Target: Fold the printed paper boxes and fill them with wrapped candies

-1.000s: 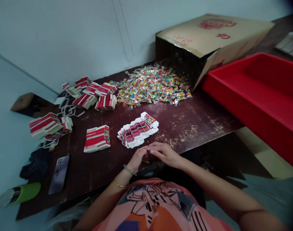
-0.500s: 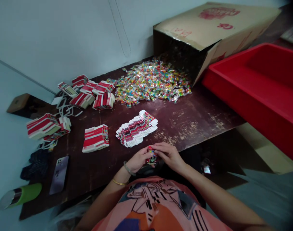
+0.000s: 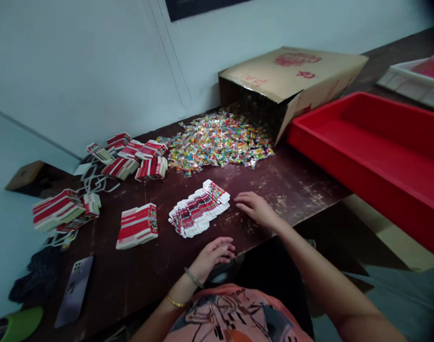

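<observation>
My left hand [image 3: 215, 255] hovers at the table's front edge, its fingers loosely curled and apart, with nothing visible in them. My right hand [image 3: 255, 207] reaches over the table, open and empty, its fingertips just right of a fanned row of flattened white and red cartons [image 3: 200, 209]. The uppermost carton in that row shows a colourful printed panel. Left of the row lies a neat stack of red and white flattened cartons [image 3: 137, 225]. Behind them spreads a large heap of small clear-wrapped, multicoloured candies [image 3: 219, 142].
A cardboard box [image 3: 291, 71] lies on its side, its opening toward the candies. A big red tray [image 3: 366, 156] juts out at right. More carton bundles [image 3: 58, 207], white straps [image 3: 98, 180], a phone [image 3: 74, 290] and a green cup [image 3: 24, 323] occupy the left.
The small colourful box that both hands held is out of sight. My hands have parted; the right moved forward toward the fanned cartons. The camera view has tilted up.
</observation>
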Available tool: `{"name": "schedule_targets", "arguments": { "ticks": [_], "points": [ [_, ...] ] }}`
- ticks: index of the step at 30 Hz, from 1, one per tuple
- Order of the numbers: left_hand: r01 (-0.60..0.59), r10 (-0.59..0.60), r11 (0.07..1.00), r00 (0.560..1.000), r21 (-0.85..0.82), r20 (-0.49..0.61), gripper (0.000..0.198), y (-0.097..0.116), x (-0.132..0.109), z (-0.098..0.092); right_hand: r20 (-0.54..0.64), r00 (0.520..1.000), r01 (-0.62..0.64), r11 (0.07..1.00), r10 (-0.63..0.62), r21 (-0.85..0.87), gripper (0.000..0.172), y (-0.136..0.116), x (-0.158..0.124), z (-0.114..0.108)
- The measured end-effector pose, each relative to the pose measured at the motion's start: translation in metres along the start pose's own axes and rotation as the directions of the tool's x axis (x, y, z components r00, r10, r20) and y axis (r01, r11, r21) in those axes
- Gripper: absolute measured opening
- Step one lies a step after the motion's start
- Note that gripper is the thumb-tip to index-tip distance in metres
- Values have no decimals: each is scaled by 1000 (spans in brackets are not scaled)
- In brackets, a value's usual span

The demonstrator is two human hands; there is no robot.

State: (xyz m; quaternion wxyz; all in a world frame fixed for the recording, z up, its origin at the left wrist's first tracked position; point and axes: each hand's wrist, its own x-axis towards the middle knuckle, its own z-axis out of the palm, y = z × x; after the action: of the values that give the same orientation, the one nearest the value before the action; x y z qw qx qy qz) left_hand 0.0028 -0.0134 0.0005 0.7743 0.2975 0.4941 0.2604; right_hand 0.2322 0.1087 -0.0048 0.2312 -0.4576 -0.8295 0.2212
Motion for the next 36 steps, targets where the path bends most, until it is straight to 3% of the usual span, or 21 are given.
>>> {"name": "schedule_targets", "arguments": {
  "ticks": [3,6,11,18,22,26,29,31,33,36],
  "points": [
    [-11,9,999,999,45,44,40,-8,-4,5,187,979,134,947,-81,-292,39,-12,67,36],
    [-21,18,998,998,58,53,40,-12,-9,-1,302,943,243,908,-138,-342,32,-12,102,49],
    [7,-7,1000,1000,14,-8,40,-8,-10,-10,427,888,353,850,-172,-390,22,-9,116,48],
    [-21,21,1000,999,-2,-38,40,3,-8,-17,437,893,325,826,-108,-461,34,-30,118,46],
    [-21,21,1000,999,-14,-32,40,4,-9,-14,456,884,329,833,-106,-444,18,-42,124,45],
    [-151,129,964,986,-218,-110,48,11,-12,-20,414,901,318,843,-127,-433,22,-70,100,34],
    [-239,219,872,971,-427,-96,39,16,-15,-34,398,896,359,848,-196,-389,15,-101,49,35],
    [-222,223,875,974,-431,-50,25,16,-17,-39,326,893,398,881,-309,-255,18,-115,14,42],
    [-158,171,920,985,-358,3,20,12,-15,-38,190,940,300,952,-283,-65,22,-118,-10,48],
    [-96,123,946,990,-310,67,27,5,-8,-27,38,997,67,984,-74,163,38,-109,-18,51]
  ]
}}
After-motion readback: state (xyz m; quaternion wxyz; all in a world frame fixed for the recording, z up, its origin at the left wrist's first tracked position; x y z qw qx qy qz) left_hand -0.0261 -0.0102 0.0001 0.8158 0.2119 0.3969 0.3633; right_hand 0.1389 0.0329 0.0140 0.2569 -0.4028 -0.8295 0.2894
